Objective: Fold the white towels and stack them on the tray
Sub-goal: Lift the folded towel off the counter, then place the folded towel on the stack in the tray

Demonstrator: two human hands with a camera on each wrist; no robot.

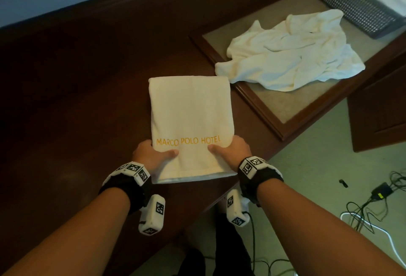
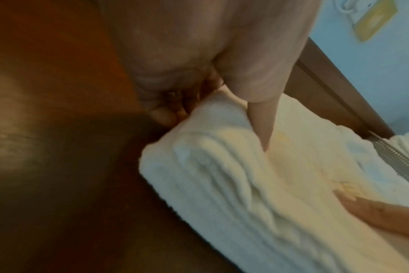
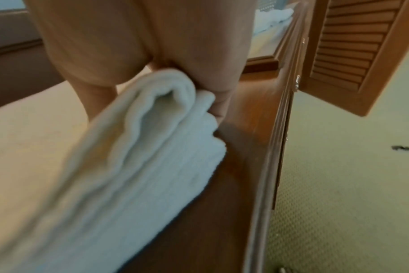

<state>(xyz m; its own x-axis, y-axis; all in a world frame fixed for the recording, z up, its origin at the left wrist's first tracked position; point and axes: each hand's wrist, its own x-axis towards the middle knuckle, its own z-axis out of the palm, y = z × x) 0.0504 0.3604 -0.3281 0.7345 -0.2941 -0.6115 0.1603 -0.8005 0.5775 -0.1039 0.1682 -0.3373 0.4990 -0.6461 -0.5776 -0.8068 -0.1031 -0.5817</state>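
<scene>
Towel (image 1: 190, 121), folded, lying mid-frame on desk (image 1: 77, 99); near corners pinched by left hand (image 1: 151, 154) and right hand (image 1: 232, 150), thumbs on top. Probably soft, light, floppy: best held by both near corners. Tray (image 1: 252, 97) upper right.

Folded white towel (image 1: 190, 121): neat rectangle, flat on dark wooden tabletop, gold "MARCO POLO HOTEL" lettering across near end, near edge layered. Crumpled white towel (image 1: 290, 55): loose heap on wooden-framed tray (image 1: 263, 108), one corner spilling over tray rim toward folded towel.
</scene>
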